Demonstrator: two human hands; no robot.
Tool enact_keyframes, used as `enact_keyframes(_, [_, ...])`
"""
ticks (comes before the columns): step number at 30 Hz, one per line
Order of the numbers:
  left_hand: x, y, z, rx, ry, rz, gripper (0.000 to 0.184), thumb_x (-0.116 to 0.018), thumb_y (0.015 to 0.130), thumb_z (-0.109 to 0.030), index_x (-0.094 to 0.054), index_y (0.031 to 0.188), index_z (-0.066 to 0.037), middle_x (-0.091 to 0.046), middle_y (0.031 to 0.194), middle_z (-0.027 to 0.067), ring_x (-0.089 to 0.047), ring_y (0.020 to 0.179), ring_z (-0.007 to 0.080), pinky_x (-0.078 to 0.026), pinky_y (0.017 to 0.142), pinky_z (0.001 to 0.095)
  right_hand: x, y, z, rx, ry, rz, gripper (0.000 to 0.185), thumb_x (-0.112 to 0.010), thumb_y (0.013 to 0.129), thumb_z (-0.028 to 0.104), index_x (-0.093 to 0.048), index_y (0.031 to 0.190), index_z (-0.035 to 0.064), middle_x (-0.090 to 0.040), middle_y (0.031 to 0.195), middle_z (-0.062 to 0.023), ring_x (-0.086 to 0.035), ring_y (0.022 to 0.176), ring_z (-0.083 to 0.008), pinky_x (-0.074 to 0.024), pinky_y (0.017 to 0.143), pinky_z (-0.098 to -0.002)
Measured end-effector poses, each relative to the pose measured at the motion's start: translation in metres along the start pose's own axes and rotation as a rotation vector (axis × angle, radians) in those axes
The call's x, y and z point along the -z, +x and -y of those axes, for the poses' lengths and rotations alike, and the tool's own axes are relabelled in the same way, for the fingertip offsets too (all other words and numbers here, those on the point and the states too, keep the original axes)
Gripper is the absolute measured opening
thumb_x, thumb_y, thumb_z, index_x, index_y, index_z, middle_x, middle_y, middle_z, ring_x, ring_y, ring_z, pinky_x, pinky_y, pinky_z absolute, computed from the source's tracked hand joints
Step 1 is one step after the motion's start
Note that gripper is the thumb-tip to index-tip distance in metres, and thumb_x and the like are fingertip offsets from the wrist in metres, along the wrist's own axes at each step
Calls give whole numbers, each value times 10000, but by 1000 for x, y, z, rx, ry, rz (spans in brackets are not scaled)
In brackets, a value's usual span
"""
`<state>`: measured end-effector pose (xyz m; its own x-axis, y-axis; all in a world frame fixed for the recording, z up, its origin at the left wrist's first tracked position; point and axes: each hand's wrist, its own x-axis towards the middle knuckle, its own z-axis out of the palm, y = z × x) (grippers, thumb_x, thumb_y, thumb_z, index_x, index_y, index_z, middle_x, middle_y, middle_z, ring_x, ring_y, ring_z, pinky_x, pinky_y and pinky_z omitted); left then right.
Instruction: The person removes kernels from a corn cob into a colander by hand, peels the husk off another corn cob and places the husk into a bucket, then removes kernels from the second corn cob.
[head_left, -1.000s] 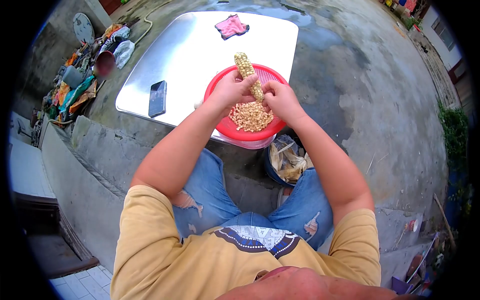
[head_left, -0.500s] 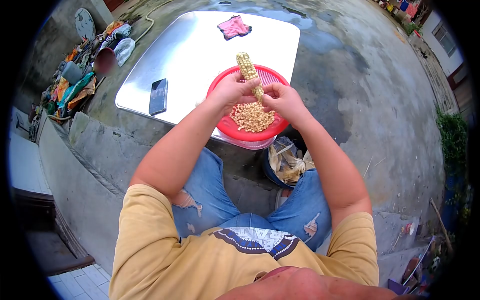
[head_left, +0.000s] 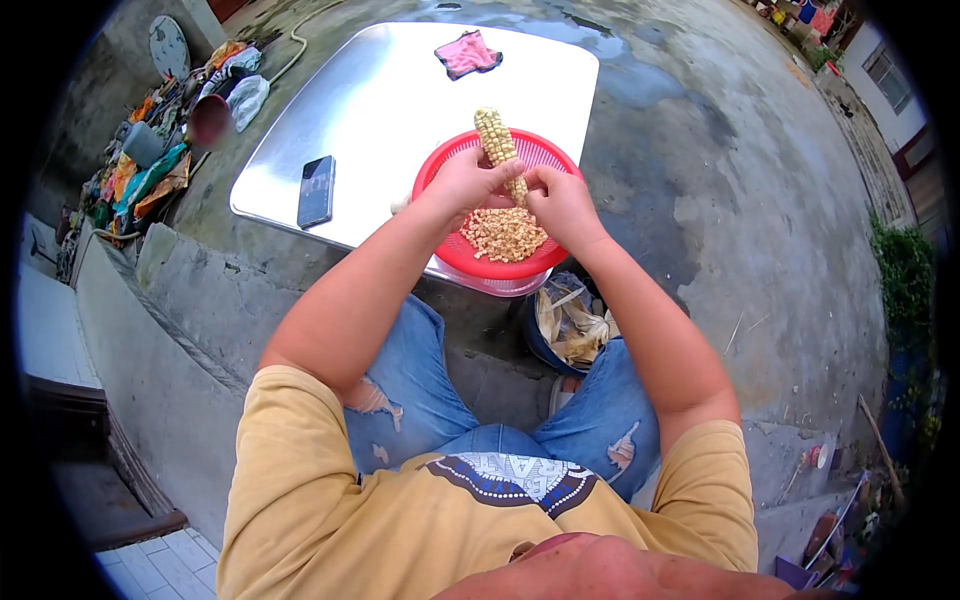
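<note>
A pale yellow corn cob (head_left: 495,138) tilts over the red plastic basket (head_left: 428,172), its upper end pointing away from me. My left hand (head_left: 470,182) is closed around the cob's middle, with the thumb lying across it. Close against the cob's lower end, my right hand (head_left: 562,207) has its fingers curled and pressed to the kernels. Whether loose kernels are between those fingers is hidden. Below both hands, a heap of loose corn kernels (head_left: 503,238) lies in the basket.
The basket stands at the near edge of a shiny metal table (head_left: 370,100). A phone (head_left: 316,190) lies at the left, and a pink cloth (head_left: 467,54) at the far side. Under the table's near right corner, a dark bucket (head_left: 540,342) holds dry corn husks (head_left: 580,325).
My right hand's fingers have curled in tighter at the cob's lower end. The cob and my left hand have shifted only slightly.
</note>
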<state>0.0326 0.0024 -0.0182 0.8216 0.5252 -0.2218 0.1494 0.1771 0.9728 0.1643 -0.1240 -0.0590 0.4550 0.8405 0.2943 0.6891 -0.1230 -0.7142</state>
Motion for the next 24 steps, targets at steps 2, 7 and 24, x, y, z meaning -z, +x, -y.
enact_keyframes(2, [0,2,0,2,-12,9,441,-680,996,-221,-521,1331,20,-625,1244,125,-684,1051,218,-626,850,351,4,4,1,-147,140,101,197,-538,935,39,-658,1069,-40,-697,850,-88,-681,747,-145,-562,681,-313])
enact_keyframes(7, [3,-3,-8,-9,-40,-57,439,-671,1002,-233,-519,1325,23,-631,1219,133,-690,1041,227,-634,854,353,22,-1,28,-327,581,266,282,-516,942,18,-631,1191,-49,-699,1055,-103,-693,876,-158,-573,809,-306])
enact_keyframes(24, [0,-3,-5,18,7,-77,475,-692,989,-293,-505,1303,10,-640,1177,139,-703,980,219,-636,794,342,23,-1,24,-329,588,324,291,-608,1001,77,-621,1251,-70,-703,1090,-106,-703,912,-147,-591,826,-290])
